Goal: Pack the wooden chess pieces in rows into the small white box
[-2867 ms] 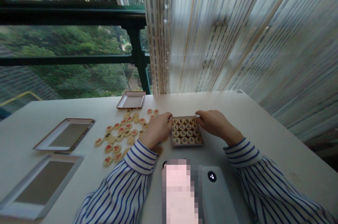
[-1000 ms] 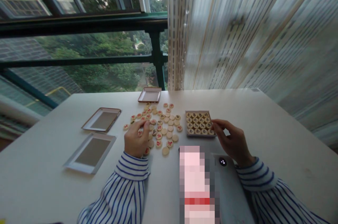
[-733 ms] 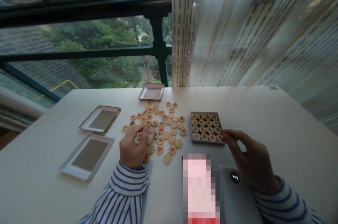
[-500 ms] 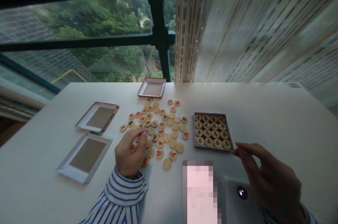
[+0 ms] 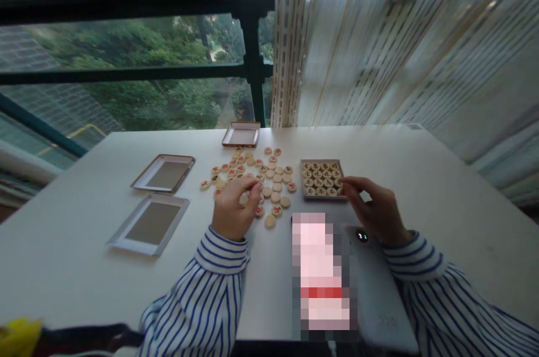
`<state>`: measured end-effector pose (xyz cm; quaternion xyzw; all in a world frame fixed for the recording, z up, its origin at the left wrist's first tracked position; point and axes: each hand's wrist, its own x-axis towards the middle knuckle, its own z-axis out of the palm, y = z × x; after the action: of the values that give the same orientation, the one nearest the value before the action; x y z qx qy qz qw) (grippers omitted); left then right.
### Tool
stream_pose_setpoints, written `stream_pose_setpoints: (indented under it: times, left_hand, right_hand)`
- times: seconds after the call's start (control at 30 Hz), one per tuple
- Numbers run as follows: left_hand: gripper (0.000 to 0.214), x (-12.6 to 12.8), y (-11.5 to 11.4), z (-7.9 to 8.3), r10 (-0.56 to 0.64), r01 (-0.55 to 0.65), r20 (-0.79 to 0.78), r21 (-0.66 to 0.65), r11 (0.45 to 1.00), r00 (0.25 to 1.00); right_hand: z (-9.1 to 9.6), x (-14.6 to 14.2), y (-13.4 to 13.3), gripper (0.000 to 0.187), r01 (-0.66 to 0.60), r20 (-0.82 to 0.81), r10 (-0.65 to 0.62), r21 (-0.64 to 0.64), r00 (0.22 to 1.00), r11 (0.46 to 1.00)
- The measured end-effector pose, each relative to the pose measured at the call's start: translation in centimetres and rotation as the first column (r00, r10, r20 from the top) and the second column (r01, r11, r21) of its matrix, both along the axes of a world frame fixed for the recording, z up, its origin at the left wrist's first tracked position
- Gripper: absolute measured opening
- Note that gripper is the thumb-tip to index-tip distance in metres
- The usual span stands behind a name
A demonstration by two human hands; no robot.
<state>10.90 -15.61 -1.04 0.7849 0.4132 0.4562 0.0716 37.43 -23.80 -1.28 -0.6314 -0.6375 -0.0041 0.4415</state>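
Left hand curls loosely over the discs left of the box, right hand pinches its corner; the discs look light, stiff and slick, easiest pinched by the rim.

A white tabletop carries three shallow open box halves: one small, brown-rimmed tray at the far edge by the window, one brown-rimmed tray further left, and one white-rimmed tray nearest the viewer. A grey device with a small lit indicator lies at the near edge. Striped curtain hangs behind; window railing at left.
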Motion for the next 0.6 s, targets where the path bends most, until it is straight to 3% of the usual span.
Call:
stream_pose_setpoints:
  times: [0.2, 0.4, 0.6]
  left_hand:
    - [0.024, 0.8, -0.5, -0.5, -0.149, 0.15, -0.215, -0.012, 0.989, 0.965]
    - [0.026, 1.1, -1.2, -0.4, -0.181, 0.157, -0.358, -0.093, 0.983, 0.916]
    - [0.024, 1.5, -2.0, -0.8, -0.227, 0.178, -0.427, -0.152, 0.972, 0.875]
  right_hand:
    - [-0.1, -0.1, 0.5, 0.023, -0.025, -0.014, 0.024, -0.028, 1.0, 0.999]
    - [-0.4, -0.6, 0.0, 0.018, -0.117, 0.011, 0.118, -0.037, 0.993, 0.992]
    - [1.4, -1.9, 0.6, 0.016, -0.248, 0.134, 0.273, -0.175, 0.953, 0.953]
